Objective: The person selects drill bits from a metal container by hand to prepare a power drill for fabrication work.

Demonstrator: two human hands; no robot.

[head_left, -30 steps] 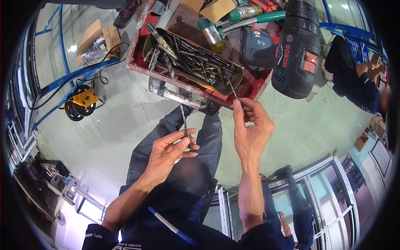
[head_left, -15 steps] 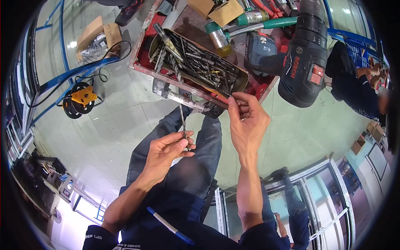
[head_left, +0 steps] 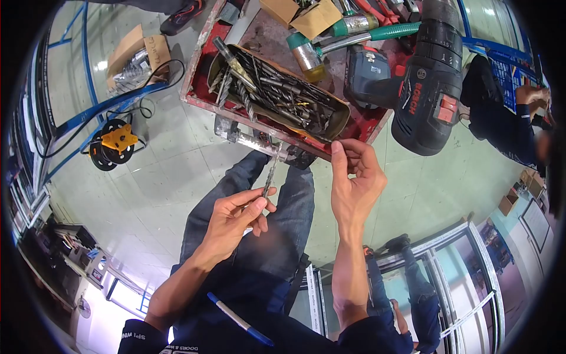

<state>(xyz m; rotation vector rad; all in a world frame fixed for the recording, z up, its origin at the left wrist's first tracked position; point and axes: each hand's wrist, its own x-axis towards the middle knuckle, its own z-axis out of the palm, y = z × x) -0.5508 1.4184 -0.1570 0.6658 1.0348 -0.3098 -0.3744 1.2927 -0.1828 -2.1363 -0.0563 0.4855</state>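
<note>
My left hand (head_left: 239, 217) pinches a drill bit (head_left: 271, 174) between thumb and fingers, its long fluted end pointing up past my knees. At the near edge of a red metal tray (head_left: 197, 94), my right hand (head_left: 358, 177) has its thumb and forefinger close together; what lies between them, if anything, is hidden. Just beyond those fingertips, a long open box (head_left: 337, 131) inside the tray holds many loose drill bits (head_left: 277, 94). A metal-shafted piece (head_left: 234, 64) lies across the box's left end.
A Bosch cordless drill (head_left: 429, 103) lies at the tray's right side, near a green-handled hammer (head_left: 365, 36). A cardboard box (head_left: 154, 56) and yellow cable reel (head_left: 118, 143) are on the floor at left. Another person's hand (head_left: 530, 94) shows at far right.
The drill bit in my left hand has tilted to the right. My right hand has shifted slightly right and down, back from the bit box.
</note>
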